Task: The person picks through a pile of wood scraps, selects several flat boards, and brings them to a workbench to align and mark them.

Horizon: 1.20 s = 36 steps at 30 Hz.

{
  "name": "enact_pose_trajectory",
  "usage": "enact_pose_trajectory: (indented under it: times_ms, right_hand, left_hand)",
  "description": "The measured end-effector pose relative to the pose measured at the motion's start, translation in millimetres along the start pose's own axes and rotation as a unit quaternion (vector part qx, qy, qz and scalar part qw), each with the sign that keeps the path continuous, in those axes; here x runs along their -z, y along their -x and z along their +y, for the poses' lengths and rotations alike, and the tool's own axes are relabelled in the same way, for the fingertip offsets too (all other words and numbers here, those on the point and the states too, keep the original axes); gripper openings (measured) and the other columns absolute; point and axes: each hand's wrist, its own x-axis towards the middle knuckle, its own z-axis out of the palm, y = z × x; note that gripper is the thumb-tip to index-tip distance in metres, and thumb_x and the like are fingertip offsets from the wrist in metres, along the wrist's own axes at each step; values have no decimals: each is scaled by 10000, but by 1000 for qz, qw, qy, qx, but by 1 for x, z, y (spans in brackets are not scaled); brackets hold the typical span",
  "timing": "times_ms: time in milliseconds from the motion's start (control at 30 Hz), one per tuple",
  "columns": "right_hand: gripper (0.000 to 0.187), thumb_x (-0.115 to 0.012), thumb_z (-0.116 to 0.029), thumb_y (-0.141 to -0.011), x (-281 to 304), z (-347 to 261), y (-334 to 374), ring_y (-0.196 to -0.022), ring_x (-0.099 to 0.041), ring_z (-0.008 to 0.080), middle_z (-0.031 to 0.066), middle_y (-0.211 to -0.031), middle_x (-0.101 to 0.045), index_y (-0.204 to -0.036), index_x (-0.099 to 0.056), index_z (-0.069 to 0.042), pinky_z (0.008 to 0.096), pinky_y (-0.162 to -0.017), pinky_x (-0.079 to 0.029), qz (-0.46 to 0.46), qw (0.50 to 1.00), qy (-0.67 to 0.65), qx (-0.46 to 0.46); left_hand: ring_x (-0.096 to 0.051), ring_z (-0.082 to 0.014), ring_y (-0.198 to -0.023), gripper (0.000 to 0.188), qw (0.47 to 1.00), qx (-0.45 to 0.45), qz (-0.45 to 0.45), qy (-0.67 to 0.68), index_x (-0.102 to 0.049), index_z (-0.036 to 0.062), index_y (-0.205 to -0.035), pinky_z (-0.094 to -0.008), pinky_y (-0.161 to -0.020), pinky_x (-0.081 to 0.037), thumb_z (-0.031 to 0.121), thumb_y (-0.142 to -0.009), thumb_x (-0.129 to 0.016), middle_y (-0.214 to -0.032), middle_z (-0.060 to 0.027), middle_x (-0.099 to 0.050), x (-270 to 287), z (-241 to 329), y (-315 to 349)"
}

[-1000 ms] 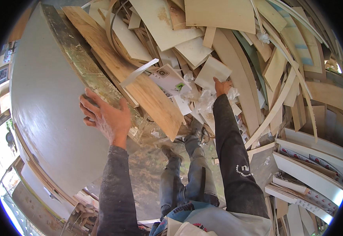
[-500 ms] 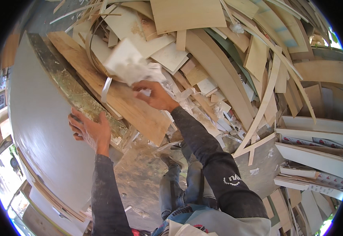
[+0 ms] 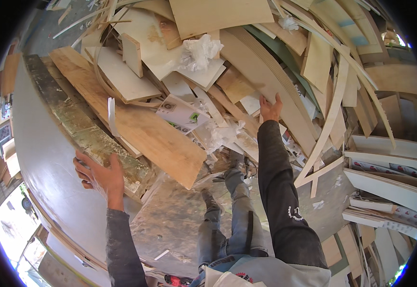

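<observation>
My left hand (image 3: 102, 178) is open with its fingers spread. It rests at or just above the edge of a large smooth grey panel (image 3: 46, 124), beside a long stained board (image 3: 77, 115). Farther right, my right hand (image 3: 270, 109) is open and holds nothing, its thumb and fingers apart. It is over the offcut pile, beside a long curved-looking beige board (image 3: 265, 67); contact cannot be told. A crumpled clump of white plastic film (image 3: 201, 52) lies on pale sheets. A broad wooden plank (image 3: 136, 124) lies between my hands.
Wood offcuts fill the far side, with a large plywood sheet (image 3: 220, 16) on top. Thin strips (image 3: 330, 119) cross at the right. White drawer-like boards (image 3: 385, 184) are stacked at the far right. The dusty floor (image 3: 170, 215) holds scraps around my feet.
My right hand has let go of the white plastic film, which now lies on the pile, and has moved right. My left hand stays near the panel's edge. The view has shifted slightly.
</observation>
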Motion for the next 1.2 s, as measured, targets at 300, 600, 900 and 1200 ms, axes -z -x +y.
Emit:
enact_pose_trajectory:
  times_ms: [300,600,900,1200]
  right_hand:
    - [163,-566,-122,-935,-210,-139,83,-842,-601,246,110,-959,-613,-1039,-571,4,299,-709,-569,-158,977,-80,116]
    - [261,-494,-57,-975,-339,-156,121,-1062,-578,384,245,-1156,-560,-1166,-438,112,462,-972,-524,-318,930,25,184]
    - [405,-455,-336,-1014,-228,-175,113,-857,-664,262,166,-998,-664,-1148,-543,36,381,-721,-530,-205,891,364,175]
    - [170,-574,-196,-870,129,-125,139,-686,-654,197,64,-737,-669,-779,-655,-77,332,-583,-505,-263,419,846,200]
  left_hand:
    - [-229,-402,-1355,988,1000,-9,1,-6,-120,44,-1508,-559,-1043,-209,358,-769,-696,-1489,-244,-202,3,-4,1]
    - [-215,-380,-1372,968,1000,11,-22,-7,-114,39,-1506,-547,-1029,-230,348,-779,-673,-1497,-240,-190,11,8,2]
    - [-186,-382,-1394,978,999,24,-35,-9,-77,41,-1508,-557,-1040,-211,354,-793,-666,-1506,-257,-174,18,5,0]
    - [-132,-410,-1432,981,997,40,-43,49,-84,62,-1525,-606,-1098,-140,431,-818,-655,-1538,-277,-130,17,0,2]
